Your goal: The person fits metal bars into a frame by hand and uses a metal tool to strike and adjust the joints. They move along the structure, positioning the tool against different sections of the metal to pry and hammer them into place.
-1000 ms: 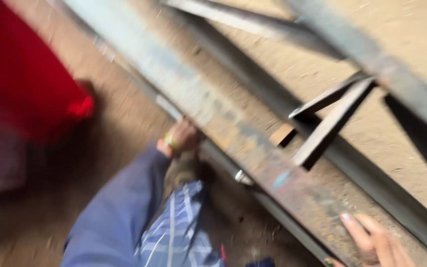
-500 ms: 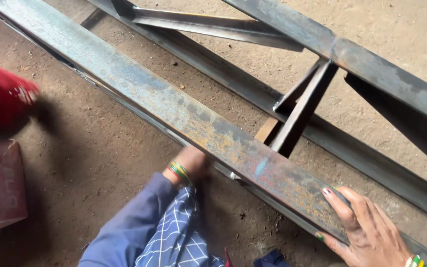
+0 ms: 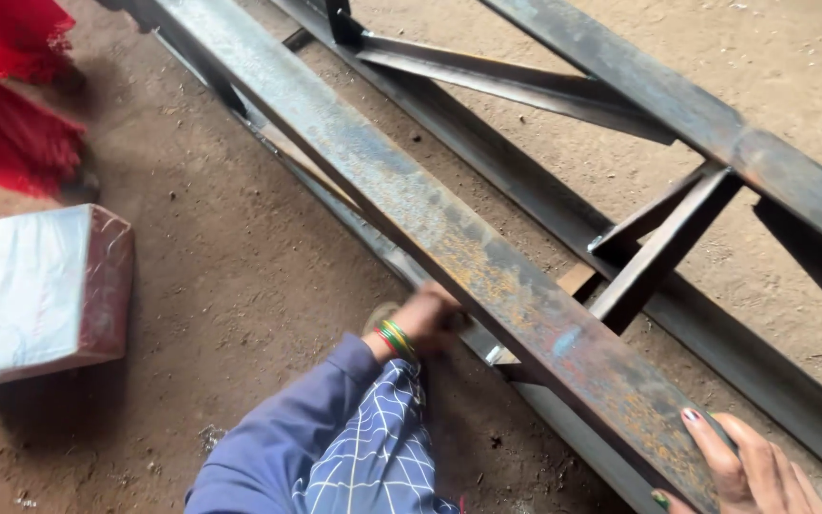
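Pressing flat on the top face of the long rusty steel beam [image 3: 487, 257], right hand [image 3: 753, 466] with fingers spread wide near the beam's close end, seemingly to steady it; left hand [image 3: 425, 319] reaching under the beam's lower edge, fingers hidden beneath the steel, so cannot tell whether curled around anything. Green and orange bangles [image 3: 395, 338] at the wrist, blue sleeve [image 3: 287, 438] below. Running diagonally from top left to bottom right, raised off the brown dirt floor [image 3: 240, 266], parallel to a second steel rail [image 3: 715, 124] joined by welded angle-iron braces [image 3: 658, 247]. Open floor to the left, with only a white and maroon sack [image 3: 35, 290] well apart and red fabric [image 3: 7, 90] beyond; tight gaps between rails on the right
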